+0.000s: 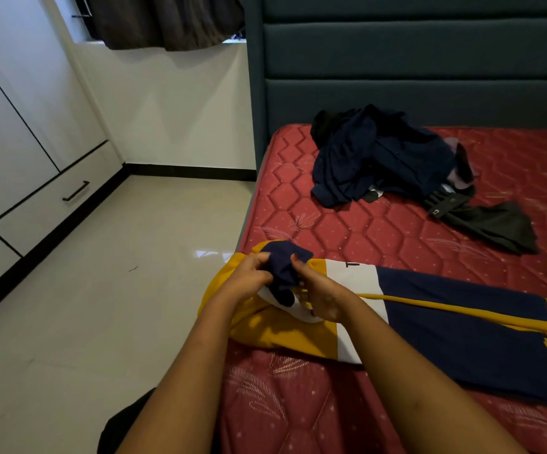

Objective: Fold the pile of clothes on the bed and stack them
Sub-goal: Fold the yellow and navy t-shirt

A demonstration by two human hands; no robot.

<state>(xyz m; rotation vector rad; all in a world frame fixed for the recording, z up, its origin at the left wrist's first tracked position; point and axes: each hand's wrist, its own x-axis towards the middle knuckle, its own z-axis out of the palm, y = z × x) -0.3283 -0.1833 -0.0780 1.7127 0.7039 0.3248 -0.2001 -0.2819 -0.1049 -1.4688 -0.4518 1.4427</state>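
Hands together at the bed's near-left edge: left hand (249, 276) and right hand (319, 298) both pinch the navy hood (283, 270) of a hoodie (445, 326) spread flat. Pile (383, 158) sits near the headboard (413, 60), open mattress (347, 231) between.

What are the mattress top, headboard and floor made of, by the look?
Red quilted mattress: woven fabric, slight sheen, stitched hexagon quilting with printed motifs. Dark teal panelled headboard: upholstered matte cloth, judging by the padded horizontal channels. Cream glossy floor: likely polished ceramic tile; it mirrors the window light, though no grout lines are clear.
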